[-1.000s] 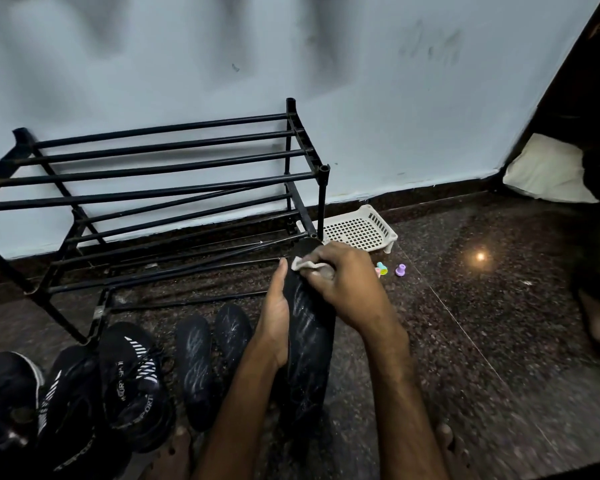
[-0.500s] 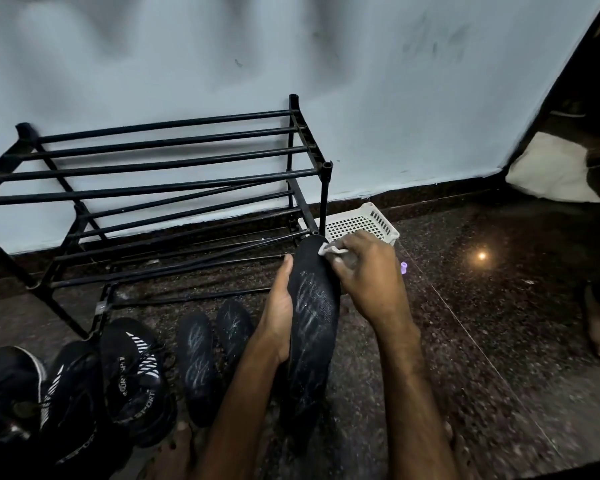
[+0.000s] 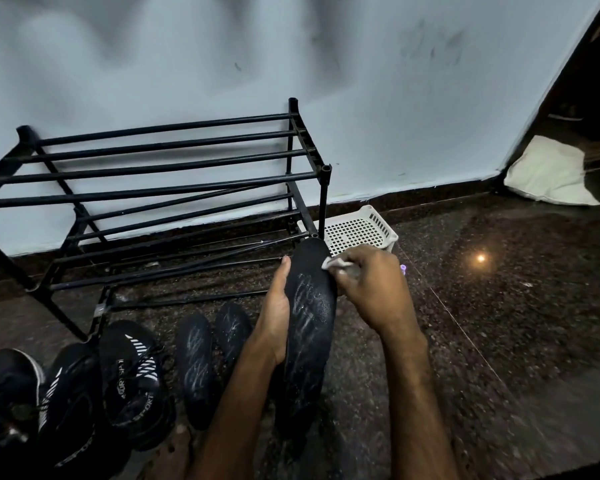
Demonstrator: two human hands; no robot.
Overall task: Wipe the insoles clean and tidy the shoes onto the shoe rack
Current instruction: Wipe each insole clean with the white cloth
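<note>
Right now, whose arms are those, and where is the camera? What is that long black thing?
There is no machine here, just a person. The camera sits on their head and looks down, so you see their own arms. The left hand holds a black insole, the soft pad from inside a shoe, upright. The right hand pinches a small white cloth against it near the top. On the floor lie two more insoles, black shoes, a black shoe rack and a white basket.
</note>
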